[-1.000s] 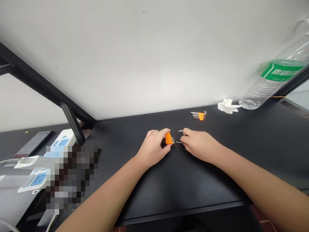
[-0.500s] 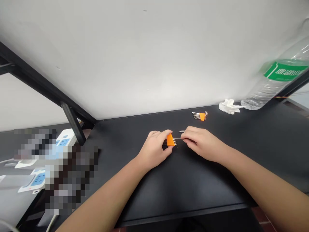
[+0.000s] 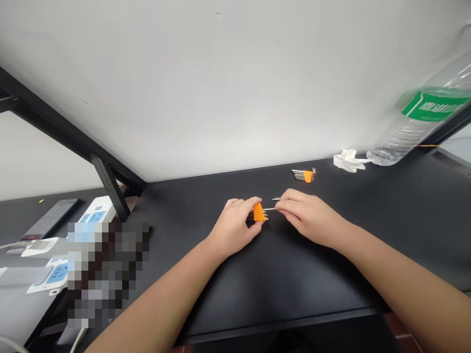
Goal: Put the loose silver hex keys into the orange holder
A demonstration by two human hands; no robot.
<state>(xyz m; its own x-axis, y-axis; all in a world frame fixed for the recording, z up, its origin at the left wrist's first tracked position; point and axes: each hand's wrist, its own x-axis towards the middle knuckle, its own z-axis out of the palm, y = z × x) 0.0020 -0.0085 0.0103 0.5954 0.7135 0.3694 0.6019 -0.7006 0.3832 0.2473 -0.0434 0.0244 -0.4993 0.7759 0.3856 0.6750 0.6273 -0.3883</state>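
Left grip (image 3: 232, 229) and right grip (image 3: 311, 216) both pinch, forearms (image 3: 167, 289) slanting inward.

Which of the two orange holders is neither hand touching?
The far orange holder, lying on the black tabletop toward the wall, left of the white tissue; the near orange holder is pinched in the left hand.

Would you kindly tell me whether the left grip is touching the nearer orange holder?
Touching. The head view shows the left grip pinching the nearer orange holder at its upper and lower edges.
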